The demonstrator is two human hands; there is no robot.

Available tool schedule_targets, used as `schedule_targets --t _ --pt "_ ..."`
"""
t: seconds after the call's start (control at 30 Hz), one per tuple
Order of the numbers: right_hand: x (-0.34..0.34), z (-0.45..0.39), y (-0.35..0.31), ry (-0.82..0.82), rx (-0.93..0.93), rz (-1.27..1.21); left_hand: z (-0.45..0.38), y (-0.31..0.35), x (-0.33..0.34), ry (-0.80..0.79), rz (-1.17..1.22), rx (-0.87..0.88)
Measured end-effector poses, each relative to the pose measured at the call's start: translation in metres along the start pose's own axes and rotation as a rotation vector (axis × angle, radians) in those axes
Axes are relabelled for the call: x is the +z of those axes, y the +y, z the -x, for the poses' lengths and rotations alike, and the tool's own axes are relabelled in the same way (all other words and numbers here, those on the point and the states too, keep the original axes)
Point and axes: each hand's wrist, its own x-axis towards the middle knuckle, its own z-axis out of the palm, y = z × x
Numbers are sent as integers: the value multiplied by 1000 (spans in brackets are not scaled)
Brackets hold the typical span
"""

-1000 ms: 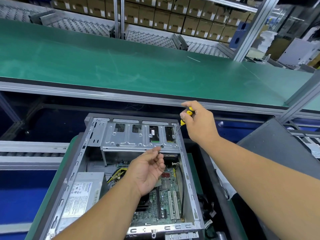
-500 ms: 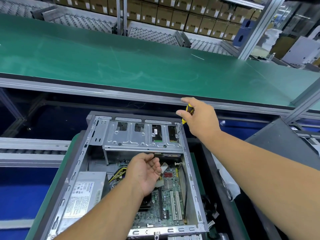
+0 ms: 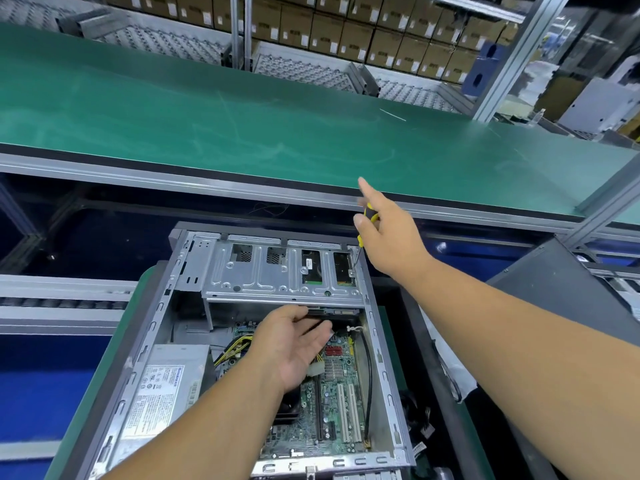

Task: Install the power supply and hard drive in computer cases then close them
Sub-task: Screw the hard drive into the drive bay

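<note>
Right hand: my right hand (image 3: 391, 233) sits right of centre in the frame, thumb and curled fingers pinching the yellow-and-black screwdriver (image 3: 364, 233), index finger stretched straight up toward the green table (image 3: 242, 133).
Screwdriver: its shaft slants down and left, the tip resting on a screw (image 3: 350, 271) at the right end of the drive cage (image 3: 280, 268).
Left hand: my left hand (image 3: 294, 344) is at the centre of the frame, palm up, fingers loosely extended under the front lip of the drive cage; I cannot tell whether they touch the dark edge of the hard drive (image 3: 337, 311) there. A white connector (image 3: 316, 369) shows just beside the palm, and I cannot tell whether I hold it.
Hard drive: it is inside the cage, visible through 2 cutouts near the right end and at the cage's lower edge.
Computer case: the computer case (image 3: 382, 382) lies open on its side in the lower centre, the motherboard (image 3: 339, 403) exposed.
Power supply: the power supply (image 3: 162, 386) sits in the case's lower left corner, label up, yellow cables (image 3: 232, 348) running from it toward the board.
Side panel: a dark grey side panel (image 3: 554, 299) leans at the right of the frame.
Background: cardboard boxes (image 3: 346, 32) are stacked on shelving along the top.
</note>
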Motion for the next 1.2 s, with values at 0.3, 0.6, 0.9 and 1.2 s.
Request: schedule_targets --t 0.3,0.6,0.9,1.2 --pt "2 0 4 91 -1 123 4 1 -3 -72 106 -59" --pt "2 9 7 186 -15 194 1 0 -3 -79 104 -41" --pt "-4 3 6 216 116 218 0 0 -4 -91 101 -23" --pt "-6 1 1 173 130 278 1 0 -2 -98 88 -19"
